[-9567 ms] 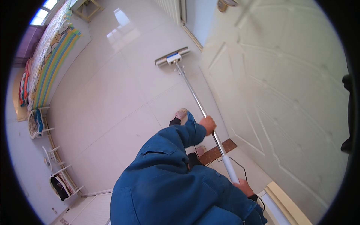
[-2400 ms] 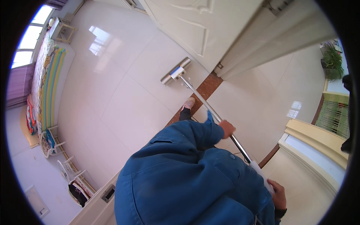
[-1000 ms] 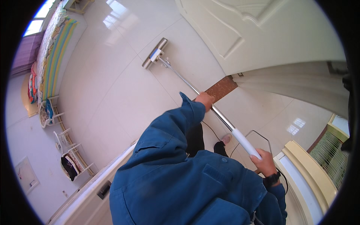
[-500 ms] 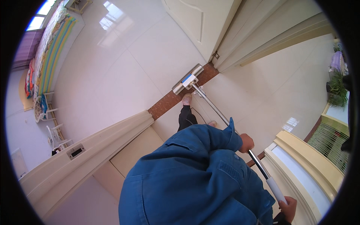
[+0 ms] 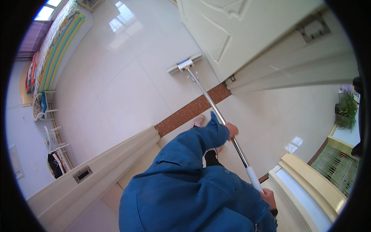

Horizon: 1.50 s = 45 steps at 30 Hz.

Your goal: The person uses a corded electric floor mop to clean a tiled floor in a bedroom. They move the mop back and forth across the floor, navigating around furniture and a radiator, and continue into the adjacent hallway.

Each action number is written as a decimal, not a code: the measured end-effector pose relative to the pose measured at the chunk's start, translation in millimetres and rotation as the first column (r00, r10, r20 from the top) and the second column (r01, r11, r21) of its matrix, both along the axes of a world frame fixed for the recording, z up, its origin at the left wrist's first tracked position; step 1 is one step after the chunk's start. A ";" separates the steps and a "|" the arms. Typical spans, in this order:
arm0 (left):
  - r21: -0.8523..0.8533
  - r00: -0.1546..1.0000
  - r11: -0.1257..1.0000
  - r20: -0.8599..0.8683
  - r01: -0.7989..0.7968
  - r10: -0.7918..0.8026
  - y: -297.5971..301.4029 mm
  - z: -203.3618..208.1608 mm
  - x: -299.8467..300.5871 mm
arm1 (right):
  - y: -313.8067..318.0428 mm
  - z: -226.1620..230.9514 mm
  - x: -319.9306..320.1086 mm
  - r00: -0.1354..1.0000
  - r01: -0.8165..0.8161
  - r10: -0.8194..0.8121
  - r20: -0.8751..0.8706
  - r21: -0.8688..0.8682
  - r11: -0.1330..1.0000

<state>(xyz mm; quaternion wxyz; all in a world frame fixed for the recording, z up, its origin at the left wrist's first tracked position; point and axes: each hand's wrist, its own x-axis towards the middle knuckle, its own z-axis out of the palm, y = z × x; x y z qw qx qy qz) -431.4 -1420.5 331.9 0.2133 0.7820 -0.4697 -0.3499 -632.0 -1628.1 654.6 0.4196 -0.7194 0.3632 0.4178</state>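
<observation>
A long-handled mop (image 5: 212, 104) with a shiny metal pole slants from lower right to upper left. Its wide silver head with a white middle block (image 5: 185, 64) rests on the pale tiles past the doorway strip, close to the open door. My left hand (image 5: 232, 131), at the end of a blue sleeve, is wrapped round the middle of the pole. Lower down, my right hand (image 5: 269, 198) is closed on the end of the white grip (image 5: 254, 178). Part of its fingers is hidden.
A brown threshold strip (image 5: 189, 112) crosses the doorway below the mop head. The cream door (image 5: 220, 34) stands open at upper right; the door frame (image 5: 112, 162) runs at lower left. A bed (image 5: 62, 46) and white chair (image 5: 40, 108) are far left, potted plants (image 5: 348, 112) far right.
The mop head has moved from the brown strip forward onto the tiles beyond it. Both hands have shifted left and upward with the pole. My feet have changed position, and the view has turned slightly.
</observation>
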 end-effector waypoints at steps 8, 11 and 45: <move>-0.007 0.733 0.811 0.424 -0.585 0.532 136.6 27.4 150.6 | 139.8 -127.9 211.7 0.981 0.078 -0.143 0.134 0.400 0.913; -0.137 0.561 0.688 0.477 -0.713 0.677 170.4 39.2 172.2 | 182.0 -139.8 246.7 0.978 0.016 -0.103 0.179 0.433 0.901; -0.154 0.997 0.986 -0.058 -0.065 0.057 -83.2 49.5 -178.7 | -103.4 41.4 -157.9 0.976 -0.207 0.196 -0.091 -0.129 0.970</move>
